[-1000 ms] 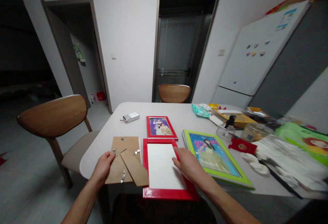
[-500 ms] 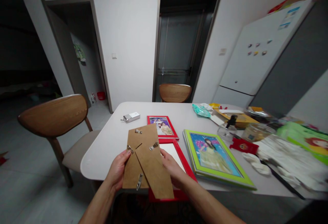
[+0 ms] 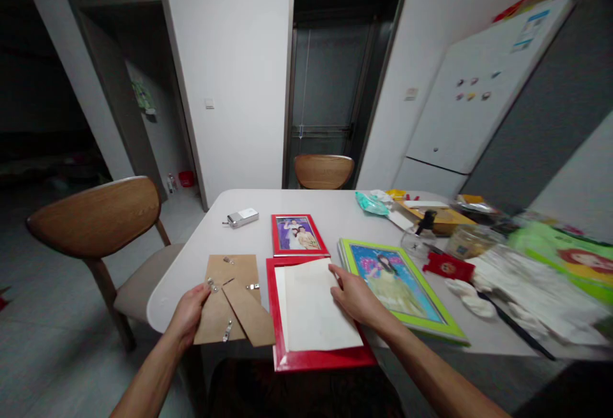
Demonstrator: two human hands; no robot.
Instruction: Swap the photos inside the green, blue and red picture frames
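A red picture frame (image 3: 322,358) lies face down at the table's near edge. A white sheet (image 3: 313,309) rests in it, its right edge raised. My right hand (image 3: 357,295) pinches that raised edge. To the left lies the brown frame backing board (image 3: 232,300) with metal clips and a folded stand. My left hand (image 3: 189,313) grips the board's left edge.
A small red-framed photo (image 3: 299,235) and a green-framed picture (image 3: 397,284) lie on the white table (image 3: 201,258). A silver box (image 3: 242,217) sits further back. Bottles, papers and clutter fill the right side. A wooden chair (image 3: 96,220) stands left, another (image 3: 323,172) at the far end.
The backing board, held up over the red frame half a second ago, is back down on the table at the left. My right hand has moved to the white sheet and lifted its edge.
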